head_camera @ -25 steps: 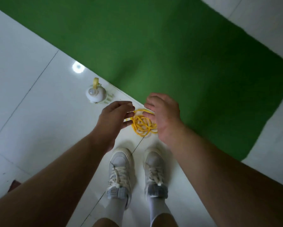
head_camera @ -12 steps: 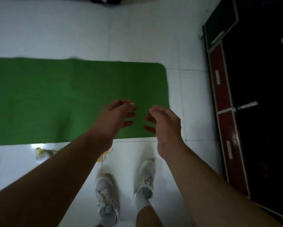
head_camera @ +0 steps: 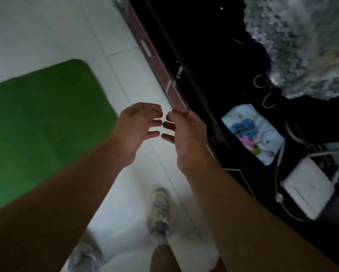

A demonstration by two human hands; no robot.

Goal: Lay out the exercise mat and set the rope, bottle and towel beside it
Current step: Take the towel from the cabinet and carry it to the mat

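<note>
The green exercise mat point(head_camera: 41, 118) lies flat on the white tiled floor at the left. A folded white towel point(head_camera: 253, 132) with a blue and pink cartoon print rests on the dark cabinet top at the right. My left hand point(head_camera: 137, 130) and my right hand point(head_camera: 186, 134) hover side by side above the floor, between the mat's corner and the cabinet. Both hold nothing and their fingers are spread and slightly curled. The towel is to the right of my right hand, apart from it. The rope and the bottle are out of view.
A long dark cabinet point(head_camera: 204, 61) with red-brown drawer fronts runs along the right. On it sit a white router point(head_camera: 310, 189) with cables and a grey lacy cloth point(head_camera: 294, 42). My sneakers point(head_camera: 160, 211) stand on the tiles below my hands.
Both hands let go of the yellow rope beside the mat. My view has swung right, away from the rope and bottle, bringing the cabinet top and the towel into sight.
</note>
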